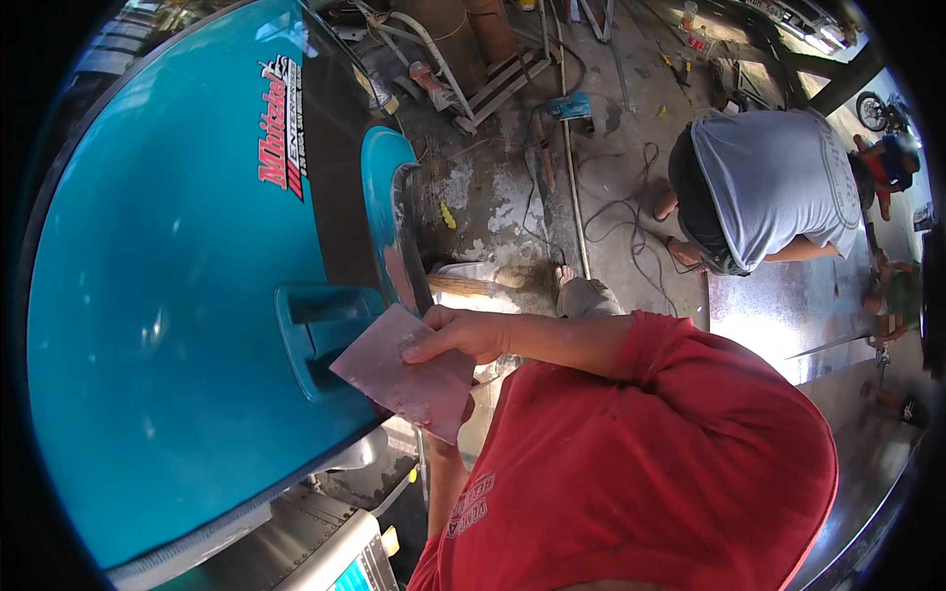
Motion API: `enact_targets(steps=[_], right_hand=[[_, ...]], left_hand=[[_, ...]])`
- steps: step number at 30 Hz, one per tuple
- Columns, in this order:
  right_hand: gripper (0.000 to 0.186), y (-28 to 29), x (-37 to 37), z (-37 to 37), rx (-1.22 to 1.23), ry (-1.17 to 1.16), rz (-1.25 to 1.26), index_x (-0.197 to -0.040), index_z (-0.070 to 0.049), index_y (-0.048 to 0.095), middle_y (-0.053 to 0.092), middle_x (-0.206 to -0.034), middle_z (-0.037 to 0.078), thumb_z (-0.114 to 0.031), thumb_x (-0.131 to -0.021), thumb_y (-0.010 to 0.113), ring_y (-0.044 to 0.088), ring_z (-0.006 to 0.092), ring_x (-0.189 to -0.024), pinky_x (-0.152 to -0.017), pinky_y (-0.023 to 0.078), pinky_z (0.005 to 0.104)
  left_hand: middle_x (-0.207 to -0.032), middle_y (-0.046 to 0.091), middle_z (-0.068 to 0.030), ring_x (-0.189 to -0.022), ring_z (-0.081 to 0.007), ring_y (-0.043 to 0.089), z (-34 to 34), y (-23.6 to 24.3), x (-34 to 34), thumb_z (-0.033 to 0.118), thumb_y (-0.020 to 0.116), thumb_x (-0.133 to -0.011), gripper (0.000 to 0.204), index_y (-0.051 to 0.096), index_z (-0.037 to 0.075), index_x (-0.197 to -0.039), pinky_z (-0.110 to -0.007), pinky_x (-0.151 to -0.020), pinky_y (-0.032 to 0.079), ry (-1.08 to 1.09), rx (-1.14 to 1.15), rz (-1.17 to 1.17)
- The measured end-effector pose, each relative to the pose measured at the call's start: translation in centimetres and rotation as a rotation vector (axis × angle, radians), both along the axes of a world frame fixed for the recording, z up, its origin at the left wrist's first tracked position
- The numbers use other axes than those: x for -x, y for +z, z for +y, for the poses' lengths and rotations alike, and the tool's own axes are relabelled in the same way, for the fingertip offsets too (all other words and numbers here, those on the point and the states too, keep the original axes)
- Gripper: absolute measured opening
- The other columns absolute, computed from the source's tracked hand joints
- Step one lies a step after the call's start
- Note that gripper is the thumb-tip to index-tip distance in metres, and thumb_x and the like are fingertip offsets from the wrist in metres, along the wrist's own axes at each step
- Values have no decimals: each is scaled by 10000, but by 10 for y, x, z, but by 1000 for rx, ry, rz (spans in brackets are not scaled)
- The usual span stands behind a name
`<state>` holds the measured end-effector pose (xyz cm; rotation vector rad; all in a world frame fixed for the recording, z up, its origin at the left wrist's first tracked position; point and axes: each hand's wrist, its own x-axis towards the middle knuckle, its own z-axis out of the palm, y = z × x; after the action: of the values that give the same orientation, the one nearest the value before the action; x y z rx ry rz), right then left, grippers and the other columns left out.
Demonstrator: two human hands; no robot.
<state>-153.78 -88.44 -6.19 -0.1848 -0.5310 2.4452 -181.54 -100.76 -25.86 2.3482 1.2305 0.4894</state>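
Observation:
My right hand (453, 335) grips a pinkish-grey square sheet (404, 374), its thumb pressed on the top face. My left hand (445, 428) is behind the sheet's lower corner, its fingers mostly hidden. The sheet is in front of a recessed handle (320, 310) on a glossy turquoise vehicle panel (148, 295) with a printed decal. Beyond it a curved turquoise trim piece (384, 167) has a dull, roughened edge.
A metal trolley (483, 98), cables (641, 227) and a blue tool (572, 108) lie on the concrete floor (621, 108). A bent-over person in grey (759, 187) is beside a shiny metal sheet (749, 325), with other people (892, 167) farther right. Riveted metalwork (286, 542) is at lower left.

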Motion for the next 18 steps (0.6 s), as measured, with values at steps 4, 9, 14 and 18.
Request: enact_targets(steps=[4,9,14,18], right_hand=[[360,-28,-72,40,-70,-195,-112,-1302,32,764,798,-1167,67,-212,-1040,809,773,175,-1032,-890,622,334],[368,-54,-186,97,42,-400,-393,-1337,8,766,792,-1236,79,-190,-1030,807,761,195,-1092,-942,617,358],[475,-32,-328,160,-7,-886,-891,-1365,20,744,786,-1280,121,-279,-1004,823,780,212,-1040,-827,663,353],[447,14,-431,203,68,-1361,-636,-1316,61,629,762,-1122,159,-234,-1019,786,795,248,-925,-586,642,349]], left_hand=[[-1060,764,-229,-956,-405,738,25,-42,-51,-48,556,-859,329,785,43,-1077,-500,-888,590,21,-1,-138],[-1144,763,-237,-1065,-431,739,93,-45,-118,-14,556,-897,331,766,28,-1149,-505,-950,587,325,471,-70],[-1098,771,-230,-1021,-416,752,224,-41,-190,25,619,-942,311,791,49,-1201,-481,-905,599,328,483,-28],[-1138,763,-204,-1027,-378,753,318,-17,-224,-54,568,-894,374,772,22,-1199,-449,-910,587,311,500,-154]])
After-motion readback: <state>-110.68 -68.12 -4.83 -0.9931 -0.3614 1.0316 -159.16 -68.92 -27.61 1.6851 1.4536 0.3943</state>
